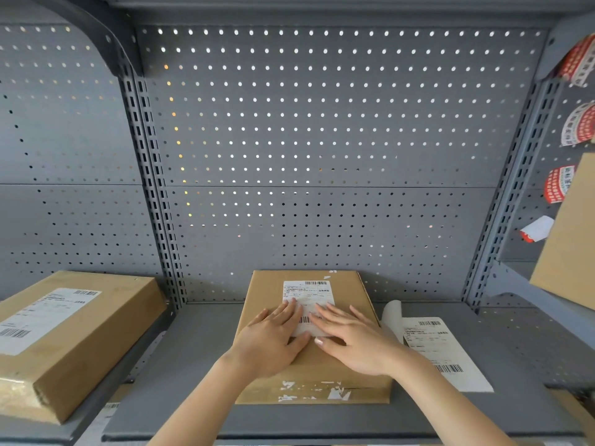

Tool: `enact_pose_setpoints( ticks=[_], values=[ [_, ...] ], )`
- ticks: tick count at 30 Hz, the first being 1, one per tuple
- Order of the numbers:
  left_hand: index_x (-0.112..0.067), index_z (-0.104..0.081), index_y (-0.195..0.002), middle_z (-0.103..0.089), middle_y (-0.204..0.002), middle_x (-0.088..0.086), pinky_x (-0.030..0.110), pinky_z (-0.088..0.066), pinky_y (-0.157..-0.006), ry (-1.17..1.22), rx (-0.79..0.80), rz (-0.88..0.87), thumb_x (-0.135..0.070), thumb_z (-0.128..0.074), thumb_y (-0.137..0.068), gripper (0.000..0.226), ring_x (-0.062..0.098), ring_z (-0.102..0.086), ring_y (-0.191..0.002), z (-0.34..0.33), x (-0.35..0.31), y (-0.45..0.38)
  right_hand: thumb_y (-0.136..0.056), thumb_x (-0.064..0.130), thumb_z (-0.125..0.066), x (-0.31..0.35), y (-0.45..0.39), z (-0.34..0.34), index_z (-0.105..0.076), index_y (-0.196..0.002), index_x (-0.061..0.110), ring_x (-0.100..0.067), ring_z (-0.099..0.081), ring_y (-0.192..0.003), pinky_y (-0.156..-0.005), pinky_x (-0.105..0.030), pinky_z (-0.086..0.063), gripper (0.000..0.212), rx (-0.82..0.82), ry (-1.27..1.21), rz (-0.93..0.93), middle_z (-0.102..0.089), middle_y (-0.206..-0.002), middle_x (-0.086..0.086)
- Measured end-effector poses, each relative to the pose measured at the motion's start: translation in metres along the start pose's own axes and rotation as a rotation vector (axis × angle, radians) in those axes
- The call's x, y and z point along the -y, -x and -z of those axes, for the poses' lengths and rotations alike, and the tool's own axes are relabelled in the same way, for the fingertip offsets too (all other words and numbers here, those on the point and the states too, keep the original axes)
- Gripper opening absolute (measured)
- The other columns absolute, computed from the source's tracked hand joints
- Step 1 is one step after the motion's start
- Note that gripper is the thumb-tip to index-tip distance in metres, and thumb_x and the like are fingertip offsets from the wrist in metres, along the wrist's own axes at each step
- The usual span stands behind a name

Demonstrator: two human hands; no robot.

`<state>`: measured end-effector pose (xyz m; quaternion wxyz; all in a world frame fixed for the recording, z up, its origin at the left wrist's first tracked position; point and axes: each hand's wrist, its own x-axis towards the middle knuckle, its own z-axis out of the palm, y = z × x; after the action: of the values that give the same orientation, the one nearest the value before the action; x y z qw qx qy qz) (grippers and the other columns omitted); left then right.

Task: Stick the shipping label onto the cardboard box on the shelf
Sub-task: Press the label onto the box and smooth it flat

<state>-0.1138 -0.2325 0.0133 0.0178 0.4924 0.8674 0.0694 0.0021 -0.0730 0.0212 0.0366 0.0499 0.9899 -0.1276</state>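
Shipping label point(307, 297) lies flat on top of the cardboard box point(314, 368), mid-shelf point(193, 365), near the front edge. Both hands press on it: left hand point(273, 336) and right hand point(357, 339), fingers point(325, 312) straight and spread, gripping nothing. Label's far half is visible and looks smooth. Judged nearly done; only final smoothing remains. Just right of the box, a spare label sheet point(441, 352) with a curled corner. Behind, grey pegboard point(322, 140).

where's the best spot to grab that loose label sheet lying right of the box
Take the sheet by its curled far-left corner, which already stands up off the shelf beside the box. Come from above with a thumb-and-finger grip; the rest seems to lie flat, with no raised edge.
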Motion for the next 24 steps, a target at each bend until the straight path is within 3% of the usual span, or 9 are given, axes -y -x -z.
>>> enact_pose_setpoints(
  ticks=[6, 9, 15, 20, 24],
  values=[
    [-0.022, -0.003, -0.151, 0.002, -0.159, -0.009, 0.026, 0.004, -0.117, -0.016, 0.023, -0.045, -0.048, -0.019, -0.099, 0.060, 0.000, 0.005, -0.144, 0.000, -0.009, 0.012, -0.096, 0.055, -0.021, 0.006, 0.010, -0.003, -0.006, -0.148, 0.038, 0.008, 0.014, -0.139, -0.118, -0.032, 0.010, 0.057, 0.013, -0.005, 0.016, 0.008, -0.155, 0.022],
    [-0.020, 0.001, -0.150, 0.005, -0.159, -0.008, 0.026, 0.005, -0.117, -0.025, 0.049, -0.043, -0.047, -0.017, -0.099, 0.060, 0.001, 0.007, -0.144, 0.000, -0.011, 0.014, -0.086, 0.066, -0.008, 0.010, 0.012, -0.005, -0.005, -0.148, 0.038, 0.008, 0.015, -0.139, -0.119, -0.033, 0.009, 0.068, 0.008, 0.017, 0.007, 0.010, -0.154, 0.022],
    [-0.018, 0.004, -0.150, 0.009, -0.159, -0.005, 0.029, 0.005, -0.119, -0.063, 0.088, -0.048, -0.044, -0.014, -0.100, 0.059, 0.005, 0.009, -0.145, 0.002, -0.014, 0.016, -0.097, 0.055, -0.018, 0.010, 0.013, -0.007, -0.003, -0.148, 0.038, 0.007, 0.014, -0.140, -0.119, -0.034, 0.010, 0.056, -0.006, 0.037, -0.003, 0.009, -0.155, 0.021],
    [-0.019, 0.001, -0.150, 0.004, -0.160, -0.005, 0.029, 0.002, -0.120, -0.053, 0.006, -0.066, -0.048, -0.008, -0.097, 0.061, 0.004, 0.006, -0.145, -0.004, -0.013, 0.020, -0.097, 0.053, -0.017, 0.017, 0.016, -0.008, -0.001, -0.149, 0.033, 0.007, 0.013, -0.139, -0.119, -0.034, 0.009, 0.058, -0.035, 0.037, -0.014, 0.008, -0.156, 0.019],
    [-0.020, -0.003, -0.150, -0.001, -0.159, -0.006, 0.028, -0.001, -0.120, -0.021, -0.069, -0.076, -0.044, -0.009, -0.099, 0.057, 0.003, 0.002, -0.145, -0.009, -0.016, 0.027, -0.088, 0.063, -0.007, 0.025, 0.020, -0.009, 0.000, -0.149, 0.031, 0.009, 0.014, -0.138, -0.120, -0.034, 0.008, 0.069, -0.035, 0.031, 0.005, 0.009, -0.155, 0.020]
  ],
)
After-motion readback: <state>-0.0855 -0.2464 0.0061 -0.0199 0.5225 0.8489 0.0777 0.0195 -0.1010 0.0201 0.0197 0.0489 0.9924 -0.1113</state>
